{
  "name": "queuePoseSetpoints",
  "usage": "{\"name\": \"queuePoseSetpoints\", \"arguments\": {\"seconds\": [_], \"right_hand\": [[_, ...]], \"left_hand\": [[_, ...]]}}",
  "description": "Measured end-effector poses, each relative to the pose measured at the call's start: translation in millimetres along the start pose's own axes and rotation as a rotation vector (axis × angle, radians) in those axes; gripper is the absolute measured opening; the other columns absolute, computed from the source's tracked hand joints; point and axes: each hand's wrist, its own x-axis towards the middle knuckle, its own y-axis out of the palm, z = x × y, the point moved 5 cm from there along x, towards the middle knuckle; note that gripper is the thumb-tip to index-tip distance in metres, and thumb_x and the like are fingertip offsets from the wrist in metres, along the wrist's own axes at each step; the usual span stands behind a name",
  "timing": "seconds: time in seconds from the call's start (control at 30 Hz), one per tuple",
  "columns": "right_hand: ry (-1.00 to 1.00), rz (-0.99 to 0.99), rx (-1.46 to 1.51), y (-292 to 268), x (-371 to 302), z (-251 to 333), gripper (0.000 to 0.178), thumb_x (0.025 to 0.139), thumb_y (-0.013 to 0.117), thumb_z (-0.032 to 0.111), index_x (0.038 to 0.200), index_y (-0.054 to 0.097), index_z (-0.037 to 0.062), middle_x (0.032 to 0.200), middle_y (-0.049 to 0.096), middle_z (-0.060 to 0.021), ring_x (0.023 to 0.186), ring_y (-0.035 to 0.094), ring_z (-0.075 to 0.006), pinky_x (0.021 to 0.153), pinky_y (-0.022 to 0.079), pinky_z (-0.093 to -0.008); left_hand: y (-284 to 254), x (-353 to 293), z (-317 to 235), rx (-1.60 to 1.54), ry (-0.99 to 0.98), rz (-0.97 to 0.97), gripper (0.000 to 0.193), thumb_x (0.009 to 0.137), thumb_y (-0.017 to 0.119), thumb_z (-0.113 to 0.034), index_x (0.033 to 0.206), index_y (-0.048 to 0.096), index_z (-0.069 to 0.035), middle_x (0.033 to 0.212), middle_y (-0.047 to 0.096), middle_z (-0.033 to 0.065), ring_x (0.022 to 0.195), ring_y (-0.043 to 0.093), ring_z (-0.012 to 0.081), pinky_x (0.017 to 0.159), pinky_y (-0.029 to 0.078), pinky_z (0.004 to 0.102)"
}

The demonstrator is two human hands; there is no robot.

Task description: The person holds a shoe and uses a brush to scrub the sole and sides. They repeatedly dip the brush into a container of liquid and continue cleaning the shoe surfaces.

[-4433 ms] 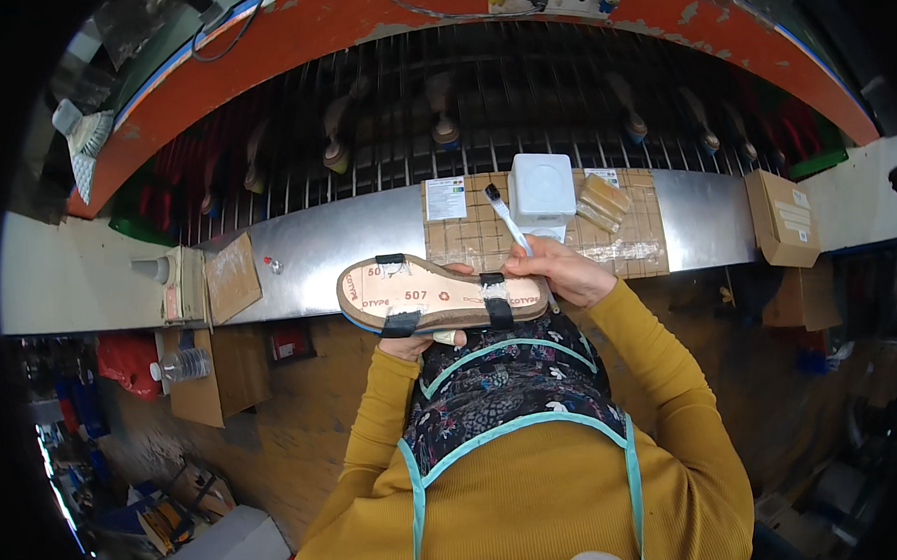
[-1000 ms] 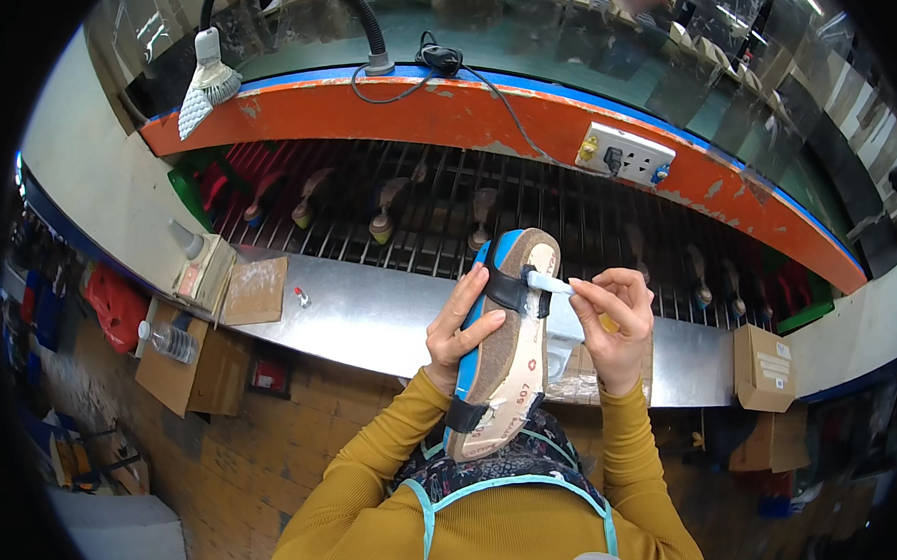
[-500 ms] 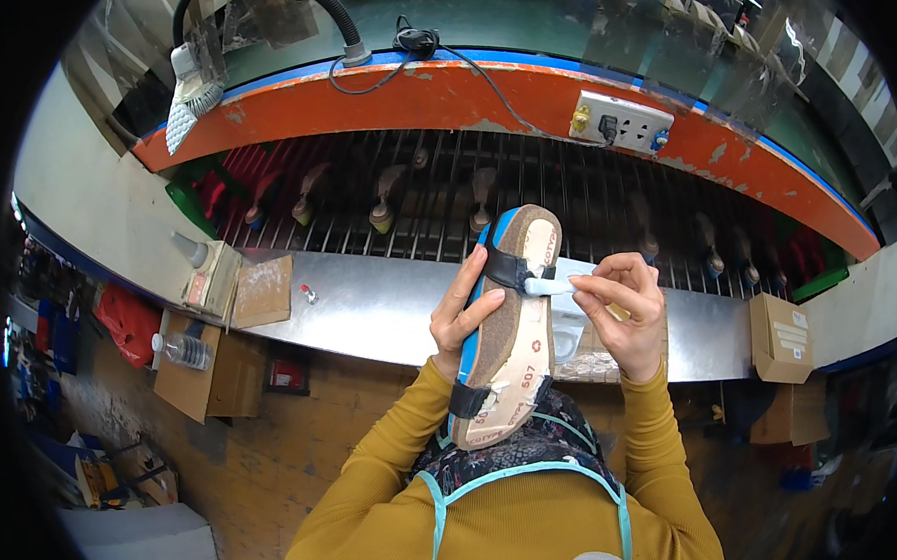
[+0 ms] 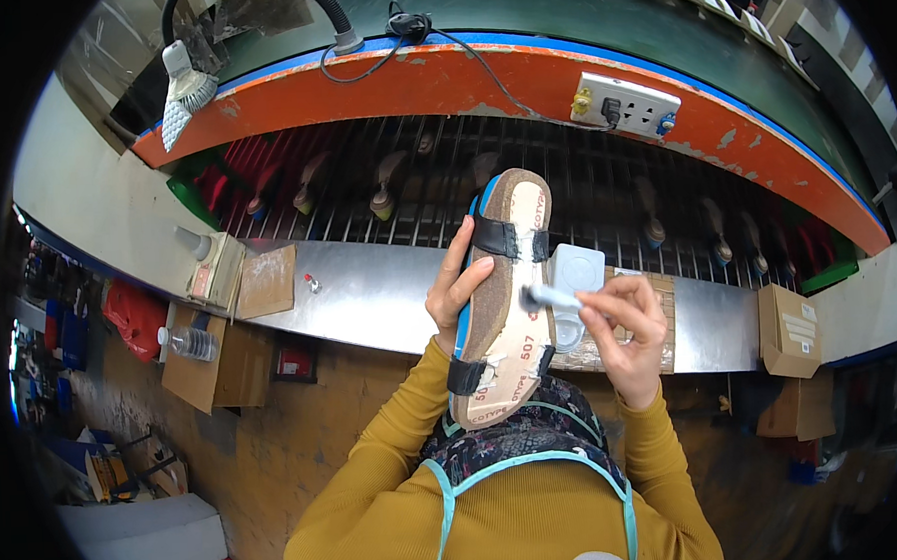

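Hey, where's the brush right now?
In the head view, just right of centre: the brush is in the right grip, its dark tip over the sole.

the person wears a mustard yellow top (image 4: pixel 534 511) with thin ribbed lines. its long, snug sleeves (image 4: pixel 399 422) are the same yellow. over it is a dark apron (image 4: pixel 515 437) with little pale shapes on it. light blue-green edging (image 4: pixel 536 453) curves across, and matching strips (image 4: pixel 448 520) run down both sides. the left hand (image 4: pixel 456 288) and right hand (image 4: pixel 626 337) are bare.
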Motion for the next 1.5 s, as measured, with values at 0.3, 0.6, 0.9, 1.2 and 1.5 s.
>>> {"name": "queuePoseSetpoints", "arguments": {"seconds": [0.3,0.6,0.9,1.2,1.5], "right_hand": [[0.047,-0.015,0.093,9.8,3.1,-3.4,0.019,0.078,0.076,0.007,0.097,0.077,0.0093,0.093,0.057,-0.0026,0.06,0.05,-0.0064,0.07,0.036,-0.024],[-0.165,-0.162,-0.208,8.4,16.7,9.6,0.027,0.073,0.08,0.011,0.099,0.077,0.0146,0.096,0.059,-0.0037,0.073,0.054,-0.0128,0.08,0.029,-0.0316],[-0.186,-0.136,-0.091,14.6,18.9,1.9,0.027,0.07,0.08,0.01,0.097,0.077,0.0145,0.093,0.06,-0.003,0.076,0.054,-0.0142,0.077,0.033,-0.03],[-0.044,-0.068,0.094,22.7,-1.9,-5.7,0.026,0.071,0.08,0.007,0.096,0.077,0.0125,0.09,0.06,-0.0025,0.075,0.053,-0.0146,0.078,0.035,-0.0293],[-0.097,-0.153,0.083,24.2,-18.6,1.9,0.028,0.068,0.082,0.008,0.095,0.077,0.0148,0.089,0.059,-0.0029,0.081,0.053,-0.0166,0.077,0.036,-0.0295]], "left_hand": [[-1.6,-1.4,1.9,0.092,0.052,0.105,0.058,0.072,0.082,-0.019,0.123,0.054,-0.011,0.14,0.042,0.0311,0.125,0.05,0.0431,0.096,0.052,0.0446],[-6.1,0.7,2.0,0.168,0.121,0.184,0.058,0.073,0.082,-0.019,0.123,0.053,-0.012,0.14,0.04,0.0339,0.126,0.049,0.0458,0.095,0.052,0.047],[-9.2,12.8,-6.0,0.084,0.007,0.077,0.044,0.073,0.079,-0.014,0.114,0.062,-0.018,0.138,0.05,0.0227,0.127,0.049,0.0422,0.105,0.043,0.0506],[-12.5,15.6,1.0,0.112,0.028,0.059,0.041,0.074,0.078,-0.014,0.112,0.063,-0.015,0.138,0.049,0.0236,0.127,0.05,0.0424,0.104,0.044,0.0503],[-6.5,23.1,-0.2,0.16,0.047,0.014,0.047,0.071,0.08,-0.017,0.115,0.062,-0.016,0.138,0.051,0.0209,0.127,0.051,0.0406,0.104,0.045,0.0494]]}}
